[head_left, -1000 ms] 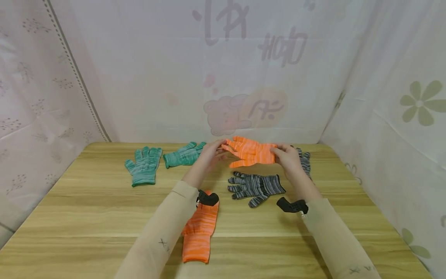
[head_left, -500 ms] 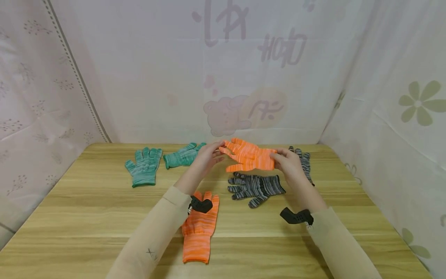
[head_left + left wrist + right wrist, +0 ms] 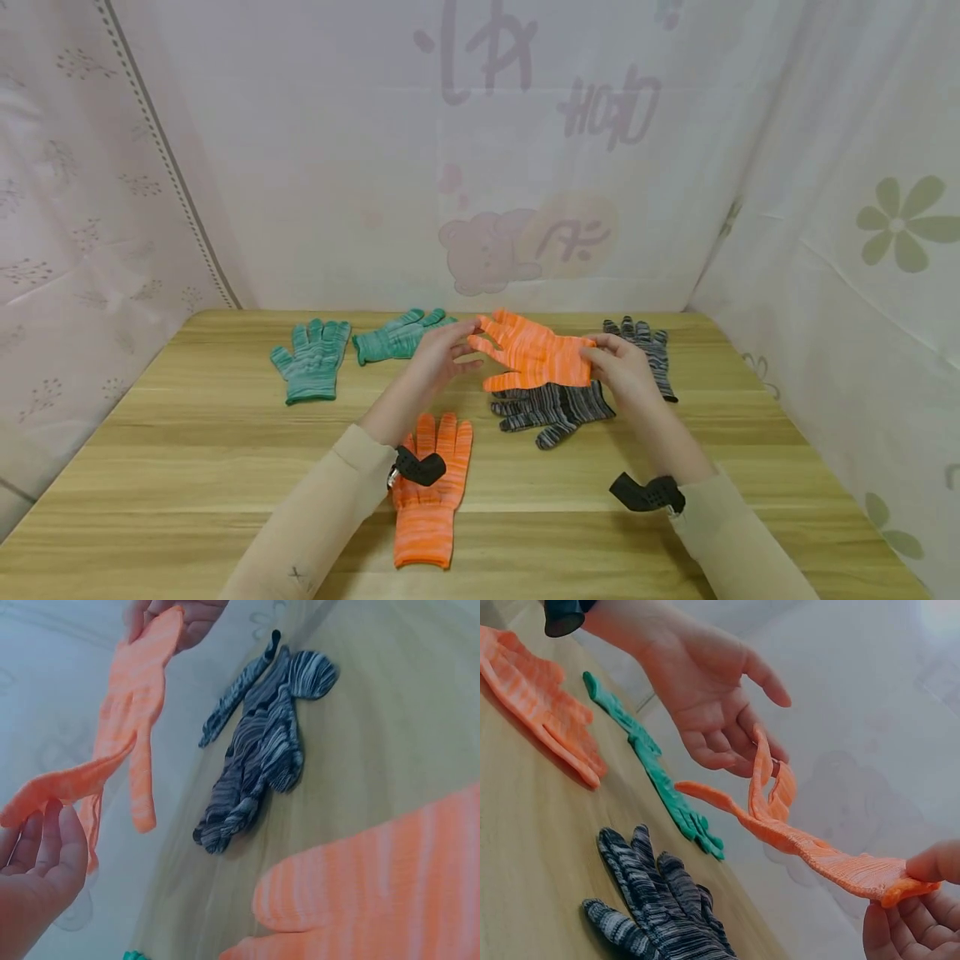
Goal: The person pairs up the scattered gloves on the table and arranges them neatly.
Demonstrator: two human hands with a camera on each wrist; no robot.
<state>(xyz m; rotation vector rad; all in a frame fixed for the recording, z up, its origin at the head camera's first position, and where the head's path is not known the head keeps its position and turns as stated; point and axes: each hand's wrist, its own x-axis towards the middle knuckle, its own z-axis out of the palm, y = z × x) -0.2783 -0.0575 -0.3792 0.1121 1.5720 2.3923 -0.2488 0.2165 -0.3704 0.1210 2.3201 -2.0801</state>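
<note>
An orange striped knit glove (image 3: 536,354) is held up over the table, its fingers pointing left. My right hand (image 3: 622,367) pinches its cuff between thumb and fingers, as the right wrist view also shows. At the other end, my left hand (image 3: 438,358) touches the glove's fingertips with loosely bent fingers; in the right wrist view its thumb stands away from them. Behind and below the held glove, a black-and-grey striped glove (image 3: 558,417) lies partly covered in the head view. A second orange glove (image 3: 427,525) lies palm side flat, partly behind my left wrist.
Another black-and-grey glove (image 3: 652,358) lies behind my right hand. Two green knit gloves, one upright (image 3: 313,367) and one sideways (image 3: 397,337), lie at the back left of the wooden table (image 3: 187,467). Patterned curtains (image 3: 337,167) close off the back and sides.
The held orange glove has come down and nearer, now overlapping the black-and-grey glove. Both forearms have drawn back and slightly apart, uncovering more of the orange glove on the table.
</note>
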